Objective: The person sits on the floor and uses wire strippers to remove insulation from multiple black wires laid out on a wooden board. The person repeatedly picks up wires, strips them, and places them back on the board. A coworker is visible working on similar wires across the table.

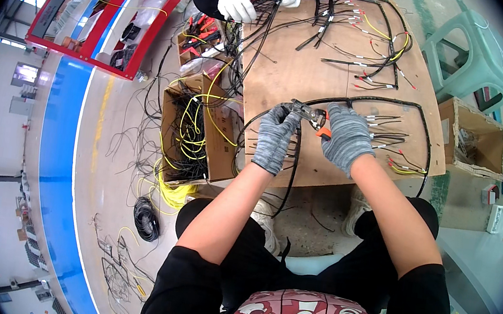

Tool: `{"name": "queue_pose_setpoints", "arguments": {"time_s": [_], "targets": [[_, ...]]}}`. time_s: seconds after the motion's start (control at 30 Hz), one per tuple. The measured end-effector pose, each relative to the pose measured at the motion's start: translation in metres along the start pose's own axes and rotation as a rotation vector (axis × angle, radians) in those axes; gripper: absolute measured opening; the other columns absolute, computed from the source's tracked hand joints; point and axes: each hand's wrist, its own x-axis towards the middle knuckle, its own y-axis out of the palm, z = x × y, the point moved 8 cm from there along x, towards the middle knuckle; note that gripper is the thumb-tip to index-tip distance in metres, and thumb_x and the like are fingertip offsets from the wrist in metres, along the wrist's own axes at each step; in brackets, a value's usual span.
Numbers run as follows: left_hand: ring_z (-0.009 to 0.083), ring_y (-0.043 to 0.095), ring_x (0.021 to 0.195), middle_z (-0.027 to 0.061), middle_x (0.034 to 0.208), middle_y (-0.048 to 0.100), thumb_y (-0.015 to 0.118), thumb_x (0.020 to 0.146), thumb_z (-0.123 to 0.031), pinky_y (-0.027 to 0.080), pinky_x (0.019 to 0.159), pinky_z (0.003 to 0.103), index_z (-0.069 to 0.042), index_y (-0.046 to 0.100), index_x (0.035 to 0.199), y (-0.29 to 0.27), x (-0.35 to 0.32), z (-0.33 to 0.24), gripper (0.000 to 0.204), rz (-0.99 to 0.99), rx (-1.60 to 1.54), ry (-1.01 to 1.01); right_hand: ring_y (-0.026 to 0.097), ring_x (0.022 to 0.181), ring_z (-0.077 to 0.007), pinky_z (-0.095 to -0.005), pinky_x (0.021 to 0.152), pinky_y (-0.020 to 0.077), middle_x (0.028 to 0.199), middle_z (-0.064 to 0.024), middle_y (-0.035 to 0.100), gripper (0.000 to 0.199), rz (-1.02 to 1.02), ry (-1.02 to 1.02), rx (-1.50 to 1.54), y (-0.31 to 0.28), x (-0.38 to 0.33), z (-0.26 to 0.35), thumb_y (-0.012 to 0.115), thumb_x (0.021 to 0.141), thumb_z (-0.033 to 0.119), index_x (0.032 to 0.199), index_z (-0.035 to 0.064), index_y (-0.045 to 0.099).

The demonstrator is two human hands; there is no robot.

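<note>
Both my hands wear grey knit gloves over a low brown wooden board (288, 73). My left hand (275, 138) grips a black cable bundle (294, 162) that loops across the board. My right hand (346, 138) holds orange-handled cutting pliers (309, 115), whose jaws point left at the cable just beside my left fingers. Short wire ends with white and red tips (388, 134) fan out to the right of my right hand.
Another person's white-gloved hands (237, 2) work on a wire harness (357, 31) at the board's far edge. Cardboard boxes with yellow and black wires (195, 127) stand to the left, a red rack (103, 7) beyond. A green stool (468, 52) and an open box (473, 138) stand right.
</note>
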Motion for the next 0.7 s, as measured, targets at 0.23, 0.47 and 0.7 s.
{"name": "queue_pose_setpoints", "arguments": {"time_s": [0.23,0.47,0.7], "targets": [[0.004,0.04,0.061,-0.004,0.071,0.051,0.054,0.083,-0.007,0.035,0.054,0.018,-0.003,0.058,0.088,0.0,-0.001,0.0,0.008,-0.018,-0.007,-0.03,0.054,0.088,-0.0312,-0.0397,0.077,0.0432,0.093,-0.0169,0.055,0.037,0.04,0.01,0.028,0.001,0.0,-0.002,0.063,0.065,0.014,0.097,0.0009,0.05],[0.0039,0.039,0.06,-0.0044,0.07,0.05,0.054,0.084,-0.008,0.034,0.053,0.019,-0.004,0.058,0.087,0.003,-0.003,-0.005,0.007,-0.007,-0.018,-0.015,0.056,0.079,-0.0293,-0.0382,0.071,0.0448,0.082,-0.0145,0.058,0.031,-0.012,-0.011,-0.015,0.0,0.0,-0.001,0.063,0.066,0.014,0.092,0.0023,0.049],[0.0042,0.039,0.059,-0.0039,0.069,0.05,0.054,0.084,-0.01,0.034,0.052,0.019,-0.003,0.059,0.087,0.006,-0.006,-0.01,0.009,-0.019,0.018,-0.027,0.056,0.079,-0.0298,-0.0388,0.07,0.0451,0.081,-0.0151,0.058,0.029,0.013,0.013,0.038,0.001,0.0,-0.003,0.063,0.066,0.012,0.09,0.0022,0.049]]}}
